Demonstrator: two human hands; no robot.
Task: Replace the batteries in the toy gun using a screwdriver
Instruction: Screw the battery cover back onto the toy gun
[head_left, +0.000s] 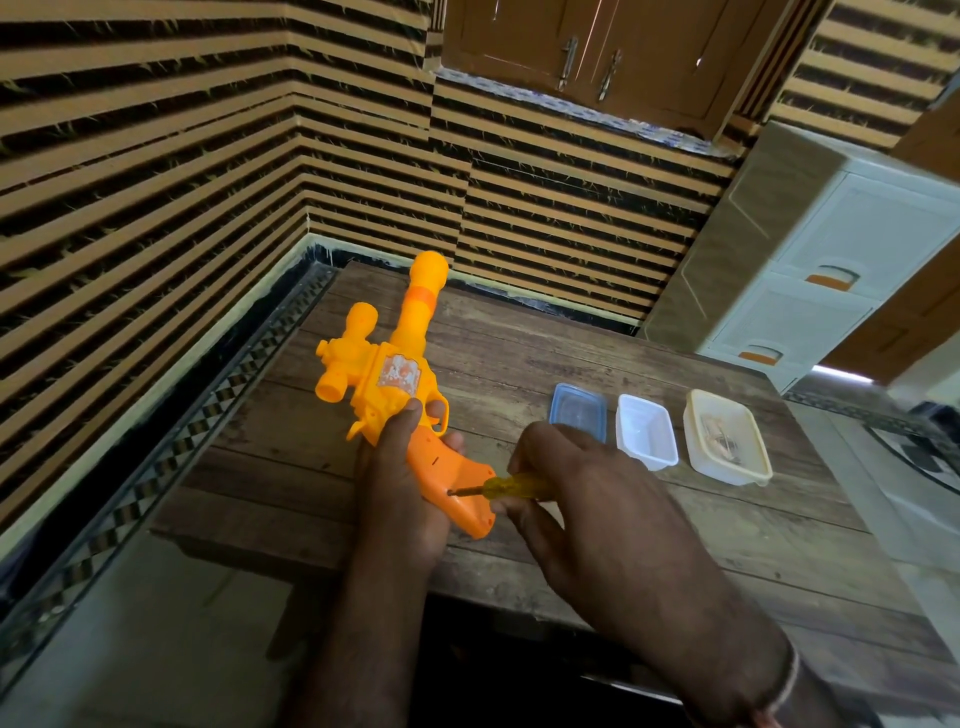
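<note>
Toy gun (387, 364), bright orange plastic, is held above the near left part of a wood-grain counter (701, 525), barrel pointing away toward the striped wall and grip turned toward the camera. The left hand (402, 480) wraps the gun just below the trigger guard, thumb laid along the body and fingers curled round the far side, apparently to steady the grip so its side panel faces the tool. The right hand (566, 478) pinches a yellow-handled screwdriver (511, 487) between curled fingers and thumb, wrist cocked inward, forearm coming in from the lower right. The short dark shaft runs nearly level, and its tip meets a small screw hole (450, 492) in the side of the grip; whether the tip is seated in the screw head is hard to tell at this size. Judging from the closed panel, the battery cover is not yet off and the screw is the step in hand.

Three small plastic tubs stand in a row on the counter just beyond the right hand: a blue-lidded tub (578, 413), a white tub (647, 430) and a cream tub (727, 436) holding some small items too blurred to name. They sit within easy reach, likely for the screw and batteries. A white drawer unit (831, 260) stands past the counter's far right corner.
</note>
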